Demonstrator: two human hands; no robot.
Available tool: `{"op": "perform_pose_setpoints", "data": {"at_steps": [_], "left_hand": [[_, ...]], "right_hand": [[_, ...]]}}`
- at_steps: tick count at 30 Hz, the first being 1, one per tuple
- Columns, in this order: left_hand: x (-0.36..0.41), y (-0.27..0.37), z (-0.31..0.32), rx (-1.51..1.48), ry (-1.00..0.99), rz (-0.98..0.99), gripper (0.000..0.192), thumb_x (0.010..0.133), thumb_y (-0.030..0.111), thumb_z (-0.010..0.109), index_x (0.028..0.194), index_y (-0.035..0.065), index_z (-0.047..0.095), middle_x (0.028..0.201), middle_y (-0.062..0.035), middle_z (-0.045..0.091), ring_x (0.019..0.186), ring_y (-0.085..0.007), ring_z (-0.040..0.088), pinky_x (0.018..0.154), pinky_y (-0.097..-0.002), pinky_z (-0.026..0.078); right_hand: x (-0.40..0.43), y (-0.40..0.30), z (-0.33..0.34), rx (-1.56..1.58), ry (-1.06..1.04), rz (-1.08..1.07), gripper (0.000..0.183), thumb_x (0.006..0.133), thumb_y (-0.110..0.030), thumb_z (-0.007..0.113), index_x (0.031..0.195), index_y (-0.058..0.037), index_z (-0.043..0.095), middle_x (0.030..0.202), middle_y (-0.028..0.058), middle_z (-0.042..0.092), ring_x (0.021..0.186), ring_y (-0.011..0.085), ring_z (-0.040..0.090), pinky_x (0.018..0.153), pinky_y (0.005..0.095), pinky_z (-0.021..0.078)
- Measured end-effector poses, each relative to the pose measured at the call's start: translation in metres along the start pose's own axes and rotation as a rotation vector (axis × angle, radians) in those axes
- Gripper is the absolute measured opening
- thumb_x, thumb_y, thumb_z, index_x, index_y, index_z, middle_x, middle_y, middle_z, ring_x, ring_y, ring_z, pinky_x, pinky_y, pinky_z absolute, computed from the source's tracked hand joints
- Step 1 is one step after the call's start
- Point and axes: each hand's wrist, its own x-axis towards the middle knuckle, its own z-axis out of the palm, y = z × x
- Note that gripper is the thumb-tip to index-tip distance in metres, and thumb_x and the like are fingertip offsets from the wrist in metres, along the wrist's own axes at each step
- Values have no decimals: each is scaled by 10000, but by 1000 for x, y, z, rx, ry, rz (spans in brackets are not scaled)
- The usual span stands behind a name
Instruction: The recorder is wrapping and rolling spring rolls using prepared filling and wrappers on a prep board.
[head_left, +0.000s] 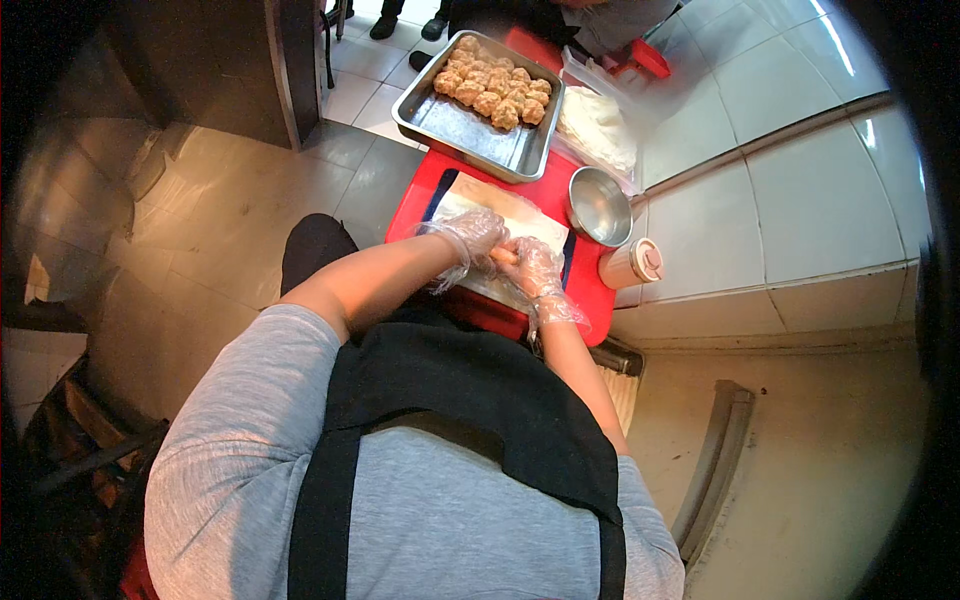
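My left hand (480, 231) and my right hand (534, 266) both wear clear plastic gloves. They meet over a white sheet (541, 229) on a dark blue mat (441, 193), fingers curled inward. Between them shows a small orange-pink food piece (504, 256), which the fingers of both hands close around; most of it is hidden. Beyond the sheet, a metal tray (469, 139) holds several lumps of minced filling (487, 79), grouped at its far end. A metal bowl (600, 206) stands right of the mat.
Everything rests on a red table (409, 214) against a tiled wall (701, 240). A pink lidded cup (630, 264) stands at its right edge. Behind the bowl, a clear plastic container (596, 127) holds pale thin sheets. Another person (630, 19) stands at the far end, near a red-topped object (649, 58).
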Motion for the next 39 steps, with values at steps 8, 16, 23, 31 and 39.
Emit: {"op": "perform_pose_setpoints", "data": {"at_steps": [8,16,23,31,39], "left_hand": [[-27,-17,-8,-12,88,61,466,646,408,848,913,58,697,958,-192,654,946,-403,631,846,-469,499],[-54,-42,-23,-192,154,140,511,649,426,857,979,67,706,977,-163,648,970,-376,632,833,-463,496],[-10,11,0,-91,70,-3,411,696,435,803,937,114,719,948,-177,653,935,-377,641,828,-460,503],[-27,-12,-29,11,37,15,398,671,399,810,834,59,683,897,-179,661,902,-384,644,807,-465,511],[-40,-27,-30,-151,34,4,343,673,350,815,868,82,727,943,-136,676,880,-341,664,788,-437,528]], "right_hand": [[-12,32,17,27,118,-90,357,751,-304,807,1021,-84,734,1008,155,701,993,341,652,895,431,500],[-26,60,12,136,107,-113,382,783,-255,755,1125,-91,710,1084,147,687,1053,323,638,941,415,493],[11,7,5,-160,-91,-41,379,783,-352,760,1057,-91,728,1042,147,698,1005,321,665,887,410,519],[-12,54,-6,-87,7,-75,358,746,-338,786,989,-78,743,1028,150,707,946,316,677,858,410,526],[-32,63,-6,63,179,-126,355,792,-384,773,972,-77,767,939,143,720,859,330,691,800,401,540]]}}
